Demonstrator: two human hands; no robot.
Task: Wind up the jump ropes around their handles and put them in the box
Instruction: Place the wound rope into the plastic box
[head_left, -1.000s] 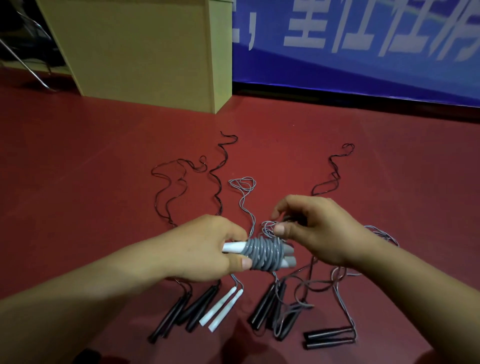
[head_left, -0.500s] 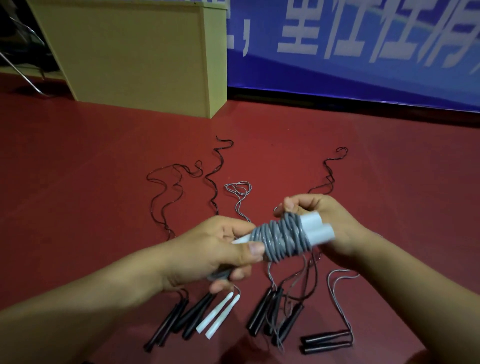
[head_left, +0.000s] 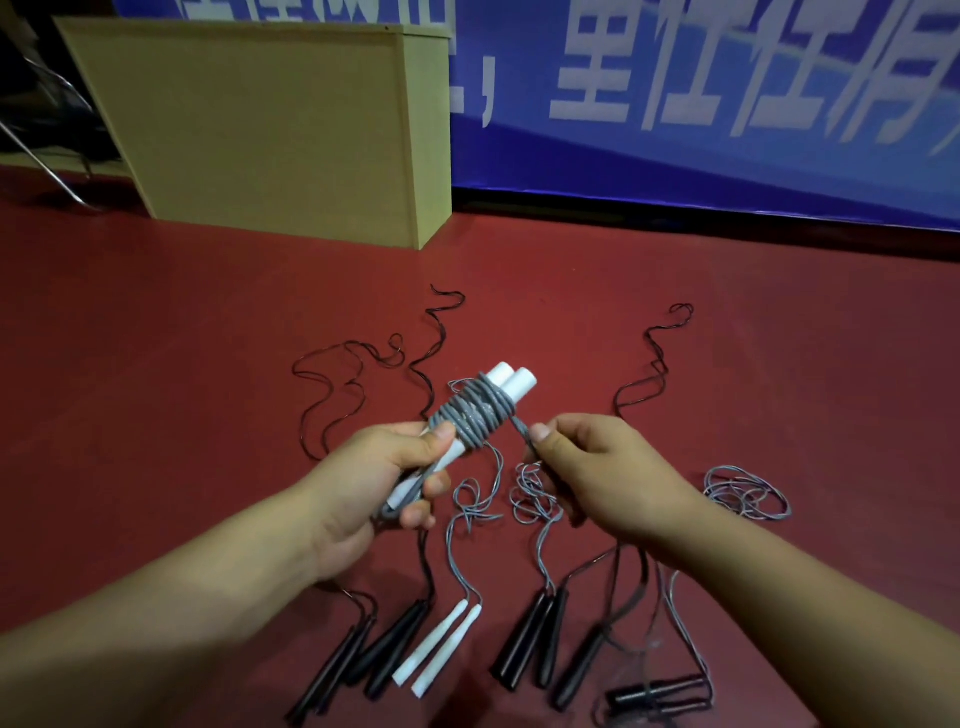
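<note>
Blue banner (head_left: 727, 104) behind carries large white characters, cropped at the top edge — not readable. Left hand (head_left: 374, 483) grips the white handles (head_left: 511, 382), fingers curled round their lower ends, thumb pressed on the grey rope coil (head_left: 475, 418) wound about them. Right hand (head_left: 597, 478) pinches the rope's free end (head_left: 521, 427) between thumb and forefinger, just beside the coil. Loose ropes on the red floor (head_left: 156, 364) below the fingers — partly hidden by both forearms.
</note>
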